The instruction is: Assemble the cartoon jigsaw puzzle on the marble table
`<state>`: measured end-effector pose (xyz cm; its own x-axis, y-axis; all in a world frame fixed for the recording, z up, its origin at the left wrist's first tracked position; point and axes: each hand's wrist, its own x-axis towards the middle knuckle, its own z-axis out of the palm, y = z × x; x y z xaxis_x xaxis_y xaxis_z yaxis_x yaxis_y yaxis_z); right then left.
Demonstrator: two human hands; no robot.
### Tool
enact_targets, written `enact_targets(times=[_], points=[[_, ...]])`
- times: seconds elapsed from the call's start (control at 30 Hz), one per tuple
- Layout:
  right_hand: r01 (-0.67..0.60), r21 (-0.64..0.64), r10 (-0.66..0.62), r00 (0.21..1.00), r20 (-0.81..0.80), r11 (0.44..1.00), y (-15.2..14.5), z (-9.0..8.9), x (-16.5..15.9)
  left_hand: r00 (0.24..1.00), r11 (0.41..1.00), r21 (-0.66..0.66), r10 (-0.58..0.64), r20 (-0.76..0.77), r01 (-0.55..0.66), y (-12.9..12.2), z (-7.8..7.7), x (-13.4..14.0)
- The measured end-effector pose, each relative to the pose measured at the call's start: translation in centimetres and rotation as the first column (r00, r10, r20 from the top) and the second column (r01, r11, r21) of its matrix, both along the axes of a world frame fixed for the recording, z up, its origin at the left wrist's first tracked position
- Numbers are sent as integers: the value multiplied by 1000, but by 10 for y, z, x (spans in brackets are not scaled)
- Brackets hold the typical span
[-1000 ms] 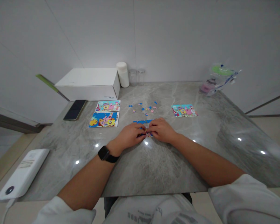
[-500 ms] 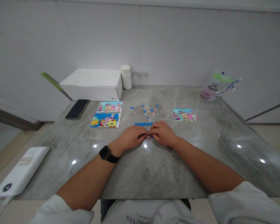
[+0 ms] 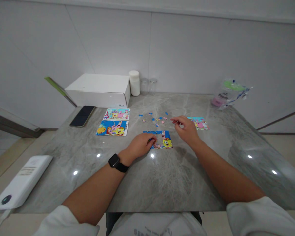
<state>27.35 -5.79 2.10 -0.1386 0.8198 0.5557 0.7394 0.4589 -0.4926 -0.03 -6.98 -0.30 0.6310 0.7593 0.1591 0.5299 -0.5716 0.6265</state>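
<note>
A partly assembled jigsaw puzzle (image 3: 167, 143) with a yellow cartoon figure and blue edges lies in front of me, a gap in its middle showing the grey table. My left hand (image 3: 144, 144), a black watch on its wrist, rests over the puzzle's left side with curled fingers pressed to it. Whether a loose piece is between those fingers is hidden. To the right, my right hand (image 3: 185, 128) is raised off the puzzle, index finger extended and the fingers apart, near the loose puzzle pieces (image 3: 162, 122). It partly covers a picture card (image 3: 201, 124).
Two picture cards (image 3: 112, 127) lie on the left, by a phone (image 3: 82, 116) and a white box (image 3: 97, 87). A white bottle (image 3: 134, 83) and two clear jars (image 3: 152, 87) stand at the wall. A plastic bag (image 3: 229, 93) sits back right, a white device (image 3: 23, 182) front left.
My right hand has left the puzzle and moved up and right toward the loose pieces, uncovering the puzzle's right side. My left hand stays at the puzzle. The view has shifted slightly.
</note>
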Motion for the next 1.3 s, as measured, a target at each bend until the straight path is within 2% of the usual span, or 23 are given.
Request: enact_targets(times=[0.13,0.23,0.4,0.5,0.67,0.77,1.07,1.17,1.3], points=[[88,-2,-88,996,-14,996,10,15,8,989,993,-68,107,106,-100,1,-2,1],[111,-55,-109,993,33,992,21,29,7,962,979,-94,195,194,-180,4,-4,-1],[167,-150,-141,975,170,974,50,56,4,875,942,-89,334,350,-324,9,-6,-4],[202,-227,-154,965,214,953,66,58,2,817,918,-99,389,425,-385,10,-5,-6],[297,-340,-169,918,358,892,82,40,1,718,881,-155,457,525,-447,14,-6,-8],[328,-368,-144,882,448,870,88,25,3,685,876,-187,467,559,-445,17,-9,-9],[299,-290,-100,832,546,909,87,-17,-11,659,874,-222,474,584,-432,20,-13,-10],[355,-240,-170,812,559,904,88,-24,-9,654,879,-223,465,597,-421,20,-14,-10],[468,-206,-288,776,561,859,89,-28,2,637,882,-231,459,620,-411,20,-14,-9]])
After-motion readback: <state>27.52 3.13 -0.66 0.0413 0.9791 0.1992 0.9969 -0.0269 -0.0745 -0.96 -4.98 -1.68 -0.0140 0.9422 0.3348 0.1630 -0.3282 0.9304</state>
